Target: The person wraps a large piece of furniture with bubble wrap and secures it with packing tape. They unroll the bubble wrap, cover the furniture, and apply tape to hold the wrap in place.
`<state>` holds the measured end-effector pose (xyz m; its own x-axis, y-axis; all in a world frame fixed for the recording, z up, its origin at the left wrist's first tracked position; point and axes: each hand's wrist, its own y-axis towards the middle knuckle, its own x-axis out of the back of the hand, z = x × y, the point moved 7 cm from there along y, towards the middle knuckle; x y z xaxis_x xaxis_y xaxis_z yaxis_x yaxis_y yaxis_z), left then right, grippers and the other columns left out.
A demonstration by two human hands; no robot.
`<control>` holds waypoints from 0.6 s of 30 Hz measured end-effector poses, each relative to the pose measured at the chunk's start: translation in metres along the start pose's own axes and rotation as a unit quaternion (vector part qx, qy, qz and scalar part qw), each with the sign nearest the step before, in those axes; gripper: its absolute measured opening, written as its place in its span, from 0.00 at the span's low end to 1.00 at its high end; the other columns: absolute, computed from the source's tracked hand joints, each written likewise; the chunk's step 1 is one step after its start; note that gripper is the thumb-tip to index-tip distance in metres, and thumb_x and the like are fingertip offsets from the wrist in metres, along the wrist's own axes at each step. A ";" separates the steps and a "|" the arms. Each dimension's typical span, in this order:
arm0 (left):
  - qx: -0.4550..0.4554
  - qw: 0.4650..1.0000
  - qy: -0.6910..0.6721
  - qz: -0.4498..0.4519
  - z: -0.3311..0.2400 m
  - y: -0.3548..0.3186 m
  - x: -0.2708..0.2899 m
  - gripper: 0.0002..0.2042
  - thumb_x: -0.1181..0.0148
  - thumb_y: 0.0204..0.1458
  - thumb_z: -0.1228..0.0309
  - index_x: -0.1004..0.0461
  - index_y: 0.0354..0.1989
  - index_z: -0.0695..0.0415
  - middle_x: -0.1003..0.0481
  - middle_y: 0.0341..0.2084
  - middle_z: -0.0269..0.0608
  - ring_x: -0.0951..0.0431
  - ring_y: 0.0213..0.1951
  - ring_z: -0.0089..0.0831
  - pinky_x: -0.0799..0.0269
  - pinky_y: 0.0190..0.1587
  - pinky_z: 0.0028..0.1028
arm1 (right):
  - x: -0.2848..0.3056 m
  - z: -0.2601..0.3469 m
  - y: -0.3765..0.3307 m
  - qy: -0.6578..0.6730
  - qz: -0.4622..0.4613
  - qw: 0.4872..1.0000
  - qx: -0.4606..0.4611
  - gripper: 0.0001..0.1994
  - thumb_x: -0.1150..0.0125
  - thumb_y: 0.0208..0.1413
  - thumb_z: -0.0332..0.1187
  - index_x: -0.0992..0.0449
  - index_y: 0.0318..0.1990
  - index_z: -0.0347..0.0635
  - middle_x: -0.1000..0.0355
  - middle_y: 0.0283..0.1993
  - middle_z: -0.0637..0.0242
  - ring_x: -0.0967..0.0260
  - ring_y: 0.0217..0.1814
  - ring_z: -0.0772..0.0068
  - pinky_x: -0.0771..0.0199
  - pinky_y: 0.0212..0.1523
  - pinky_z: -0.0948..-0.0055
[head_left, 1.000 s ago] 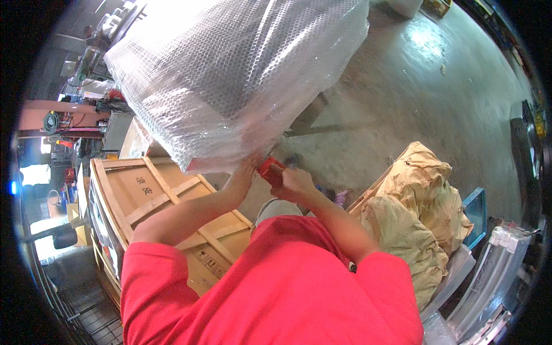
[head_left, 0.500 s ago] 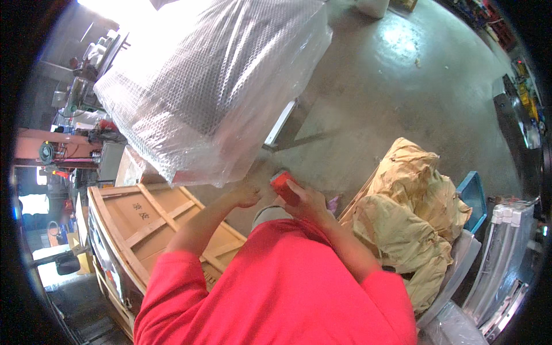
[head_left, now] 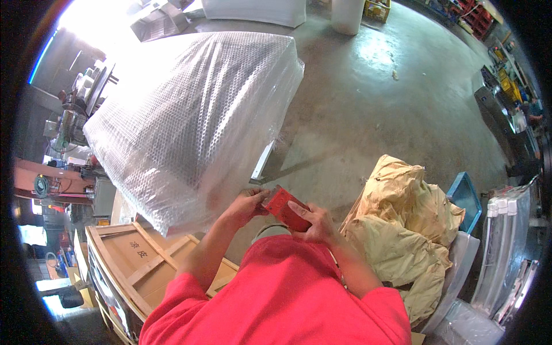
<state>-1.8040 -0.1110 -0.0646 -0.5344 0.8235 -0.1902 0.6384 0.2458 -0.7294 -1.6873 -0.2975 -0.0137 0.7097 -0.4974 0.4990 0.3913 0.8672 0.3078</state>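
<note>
My right hand point(head_left: 319, 225) is closed around a red tape dispenser point(head_left: 283, 207), its thumb lying along the top. The dispenser is blocky with a greyish far end, and I hold it in front of my body. My left hand point(head_left: 250, 205) is at that far end with its fingertips pinched together; whatever is between them is too small to make out. Just beyond both hands stands a large bulky thing covered in bubble wrap point(head_left: 201, 109). The wrap hangs loose at its lower edge, close to my left hand.
At my left is a wooden-framed crate point(head_left: 150, 267) with brown panels. A crumpled tan cloth point(head_left: 397, 230) lies heaped on the right, beside a blue tray point(head_left: 464, 201) and wrapped grey panels point(head_left: 500, 247). Concrete floor point(head_left: 345, 109) stretches ahead; a yellow crate point(head_left: 377, 10) stands far off.
My left hand has come in to the dispenser's far end and its fingers have pinched together. The dispenser has stayed in my right hand. The view has tilted up, showing more beyond the bubble wrap.
</note>
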 end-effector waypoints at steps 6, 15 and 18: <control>-0.048 0.997 -0.057 0.020 -0.061 0.013 -0.020 0.19 0.47 0.67 0.57 0.27 0.49 0.65 0.21 0.40 0.40 0.20 0.39 0.27 0.23 0.45 0.32 | 0.021 -0.016 0.038 -0.005 0.003 1.000 0.009 0.42 0.24 0.40 0.42 0.33 0.69 0.66 0.28 0.37 0.56 0.23 0.33 0.49 0.20 0.33 0.56; -0.119 0.982 0.101 -0.110 -0.136 0.024 -0.034 0.13 0.43 0.65 0.63 0.21 0.38 0.63 0.24 0.28 0.29 0.26 0.31 0.18 0.27 0.36 0.25 | 0.061 -0.056 0.106 0.002 0.018 0.992 0.123 0.41 0.24 0.37 0.37 0.28 0.66 0.58 0.27 0.35 0.56 0.25 0.29 0.53 0.22 0.29 0.59; -0.280 0.851 0.315 -0.313 -0.220 -0.011 -0.019 0.03 0.36 0.56 0.75 0.20 0.34 0.62 0.26 0.26 0.27 0.28 0.31 0.19 0.29 0.36 0.26 | 0.062 -0.068 0.131 0.016 0.003 0.994 0.109 0.42 0.25 0.37 0.36 0.31 0.67 0.60 0.27 0.36 0.55 0.25 0.30 0.49 0.22 0.30 0.57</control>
<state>-1.6786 -0.0170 0.0914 -0.5768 0.5083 0.6395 0.5961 0.7972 -0.0960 -1.5521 -0.2132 0.0024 0.7307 -0.4887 0.4768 0.2530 0.8424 0.4757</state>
